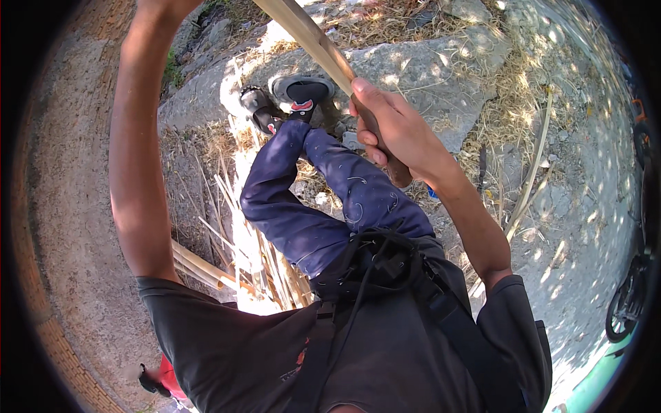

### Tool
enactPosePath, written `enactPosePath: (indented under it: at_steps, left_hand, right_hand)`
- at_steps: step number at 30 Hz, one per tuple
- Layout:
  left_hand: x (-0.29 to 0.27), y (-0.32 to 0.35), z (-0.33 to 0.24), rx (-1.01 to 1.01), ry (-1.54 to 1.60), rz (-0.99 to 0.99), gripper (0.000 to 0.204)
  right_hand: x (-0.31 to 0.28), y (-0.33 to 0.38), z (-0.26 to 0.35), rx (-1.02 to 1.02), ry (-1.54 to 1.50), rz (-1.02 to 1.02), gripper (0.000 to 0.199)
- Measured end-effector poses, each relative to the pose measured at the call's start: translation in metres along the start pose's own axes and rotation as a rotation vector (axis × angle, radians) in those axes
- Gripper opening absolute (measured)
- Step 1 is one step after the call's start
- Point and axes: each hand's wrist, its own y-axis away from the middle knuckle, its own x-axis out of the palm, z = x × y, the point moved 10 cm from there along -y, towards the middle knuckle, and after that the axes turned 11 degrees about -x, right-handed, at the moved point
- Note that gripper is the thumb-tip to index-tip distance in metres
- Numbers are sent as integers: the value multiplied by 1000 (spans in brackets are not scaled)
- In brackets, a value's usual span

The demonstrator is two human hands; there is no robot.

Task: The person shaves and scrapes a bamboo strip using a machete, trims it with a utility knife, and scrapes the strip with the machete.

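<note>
One length of wood point(318, 47) is slanting close beneath my camera, from the top edge down to the right hand point(391, 127); it is looking smooth and pale tan above, turning darker brown along its right edge and at its blunt lower end, and I am not managing to tell whether the two tones are belonging to a single piece. The right hand's fingers are curling fully round the brown part, leaving no gap, with the thumb lying along it. The left hand point(167, 5) is mostly falling outside my view at the top, so I am unable to tell how far it is closing or what it is holding. Beyond the dark shirt point(406, 344), I am counting one black pouch point(382, 265) at the waist, then two trouser legs point(296, 199) carrying thin curled shavings, and two dark shoes point(304, 89). Many pale strips point(272, 265), overlapping too much for counting, are lying left of the legs, and one broad stone slab point(427, 76) is stretching beyond the feet. Farthest right, one wheel point(625, 299) is showing near the rim.
</note>
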Motion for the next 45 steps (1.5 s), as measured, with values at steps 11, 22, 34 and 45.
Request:
enactPosePath:
  at_steps: [11, 22, 34, 45]
  left_hand:
    - [1, -6, -14, 52, -50, -44, 49]
    - [7, -6, -29, 66, -25, -75, 47]
    - [-8, -4, -5, 31, 2, -54, 45]
    - [2, -5, -10, 4, -58, -43, 47]
  right_hand:
    - [-11, -13, 2, -73, 44, -22, 53]
    - [-19, -28, 7, -109, 72, -10, 52]
    - [0, -42, 7, -91, 120, 33, 52]
    - [-14, -39, -1, 11, 187, -44, 51]
